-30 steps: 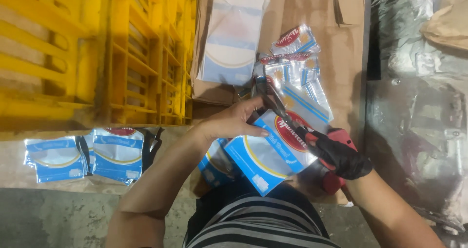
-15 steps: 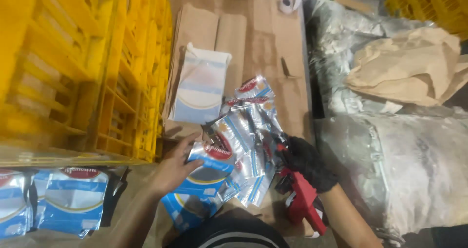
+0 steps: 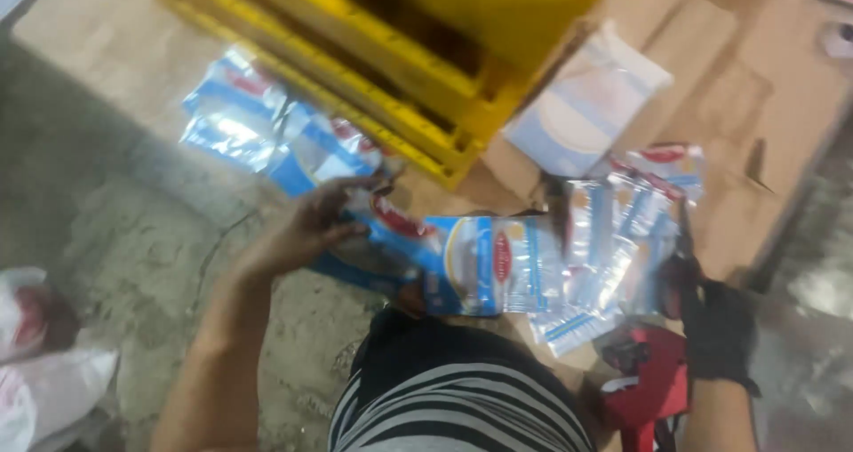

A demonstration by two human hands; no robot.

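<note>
Concrete floor (image 3: 133,239) and flattened cardboard (image 3: 782,105) form the work area. Left hand (image 3: 311,230) grips one end of a blue packet (image 3: 480,265); gloved right hand (image 3: 715,328) clamps a fan of packets (image 3: 613,239). Beyond, a yellow crate (image 3: 418,70).

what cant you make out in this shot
Head view only:
- Print on the blue-and-white packets: motion blur.
- Right hand: dark glove, fingers hidden behind the packets.
- Red tool: cut off by the bottom edge.
- Left hand: its grip is blurred.
</note>
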